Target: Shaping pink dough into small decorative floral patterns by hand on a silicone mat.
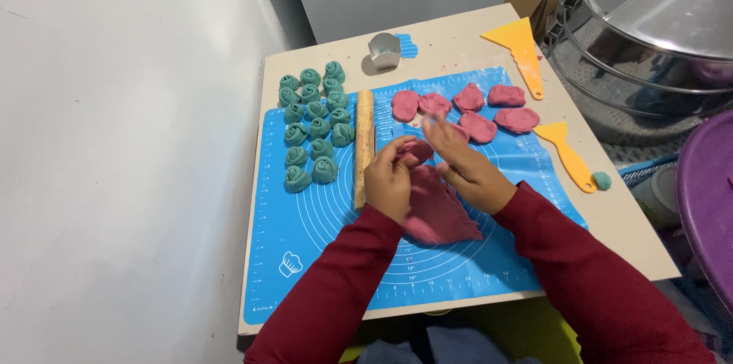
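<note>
Pink dough sheet [437, 215] at mat [305, 234] centre; left hand [389, 181] fingers pinch its rolled top edge, right hand [469, 169] fingers curl onto same roll. Wooden rolling pin [364, 142] just left; green dough rosettes [313, 131] toward mat's far-left corner.

Both hands work pink dough over the blue mat [305, 242]. Left hand [389, 181] pinches a small pink dough piece [418, 148]; right hand [469, 169] meets it from opp. side, fingertips blurred, prob. touching. Pink dough sheet [439, 215] lies under the grip. Wooden rolling pin [364, 142] just left of grip; green dough rolls [313, 127] further left; pink pieces [477, 108] beyond.
</note>
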